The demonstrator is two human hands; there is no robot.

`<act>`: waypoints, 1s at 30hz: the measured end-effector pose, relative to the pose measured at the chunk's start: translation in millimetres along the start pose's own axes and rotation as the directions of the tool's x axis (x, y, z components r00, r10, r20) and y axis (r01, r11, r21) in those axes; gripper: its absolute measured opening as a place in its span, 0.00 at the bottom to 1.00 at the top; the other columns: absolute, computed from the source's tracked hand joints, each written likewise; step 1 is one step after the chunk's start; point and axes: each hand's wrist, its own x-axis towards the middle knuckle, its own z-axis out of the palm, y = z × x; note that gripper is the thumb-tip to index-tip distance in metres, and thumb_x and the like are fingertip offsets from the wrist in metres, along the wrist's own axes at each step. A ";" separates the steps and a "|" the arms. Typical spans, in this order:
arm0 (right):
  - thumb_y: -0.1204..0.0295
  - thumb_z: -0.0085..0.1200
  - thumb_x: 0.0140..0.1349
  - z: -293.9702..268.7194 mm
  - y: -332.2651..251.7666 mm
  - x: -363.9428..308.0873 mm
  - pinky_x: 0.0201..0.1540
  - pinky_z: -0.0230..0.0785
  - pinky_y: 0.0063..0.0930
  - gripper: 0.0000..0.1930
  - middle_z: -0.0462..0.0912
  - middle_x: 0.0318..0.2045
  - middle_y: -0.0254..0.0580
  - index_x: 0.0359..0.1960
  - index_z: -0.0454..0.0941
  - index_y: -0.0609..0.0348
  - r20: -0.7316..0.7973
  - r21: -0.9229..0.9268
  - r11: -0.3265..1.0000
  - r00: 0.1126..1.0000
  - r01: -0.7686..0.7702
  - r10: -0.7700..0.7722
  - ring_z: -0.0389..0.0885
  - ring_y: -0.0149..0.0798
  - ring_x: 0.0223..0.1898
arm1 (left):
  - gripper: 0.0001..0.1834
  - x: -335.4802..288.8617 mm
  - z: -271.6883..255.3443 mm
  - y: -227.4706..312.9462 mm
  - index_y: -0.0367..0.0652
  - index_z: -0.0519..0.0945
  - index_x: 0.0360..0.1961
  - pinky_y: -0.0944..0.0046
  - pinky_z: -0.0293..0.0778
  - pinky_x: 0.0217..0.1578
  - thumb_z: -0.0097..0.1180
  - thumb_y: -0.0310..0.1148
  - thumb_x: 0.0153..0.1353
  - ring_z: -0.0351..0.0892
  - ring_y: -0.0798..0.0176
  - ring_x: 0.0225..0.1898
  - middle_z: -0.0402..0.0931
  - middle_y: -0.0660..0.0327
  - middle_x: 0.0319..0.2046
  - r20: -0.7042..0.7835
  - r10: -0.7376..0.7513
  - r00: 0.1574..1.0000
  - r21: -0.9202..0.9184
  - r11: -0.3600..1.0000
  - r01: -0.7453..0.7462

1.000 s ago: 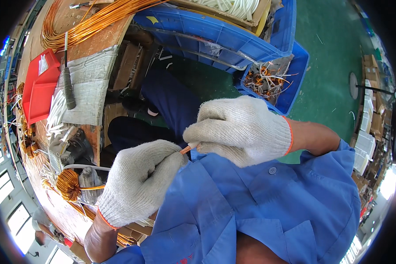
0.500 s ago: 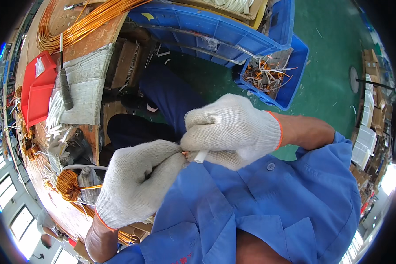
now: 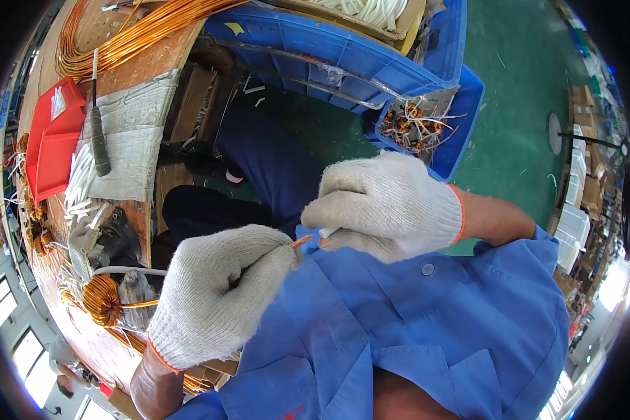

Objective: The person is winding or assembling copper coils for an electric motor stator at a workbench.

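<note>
White knit gloves cover both of my hands. My left hand (image 3: 224, 294) is closed in a pinch, and the bare tips of some copper wire (image 3: 301, 242) stick out past its thumb and finger. Opposite it, a small gap away, my right hand (image 3: 392, 206) pinches a short white tube (image 3: 327, 232), mostly hidden by the fingers. Left of my left hand lies a round coil wound with copper wire (image 3: 101, 299). A copper lead and a white sleeved lead (image 3: 129, 269) run from beside the coil toward that hand.
On the workbench are a red bin (image 3: 52, 143), a dark-handled tool (image 3: 99, 143), white tubes (image 3: 81, 175) and a copper wire bundle (image 3: 140, 43). A large blue crate (image 3: 329, 59) stands ahead; a blue bin (image 3: 462, 122) beside it holds wire pieces.
My right hand has drawn away to the right with the white tube, parting from my left hand. The copper wire tips now show between them.
</note>
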 end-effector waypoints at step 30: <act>0.66 0.58 0.65 38.2 -20.2 15.0 0.10 0.67 0.39 0.09 0.77 0.17 0.37 0.37 0.80 0.61 0.023 -0.460 0.880 0.993 0.115 -0.118 0.82 0.38 0.14 | 0.27 -14.6 -17.6 -34.7 0.31 0.80 0.53 0.66 0.81 0.46 0.79 0.39 0.63 0.85 0.69 0.41 0.88 0.55 0.42 0.082 -0.182 0.980 0.034 0.983 0.179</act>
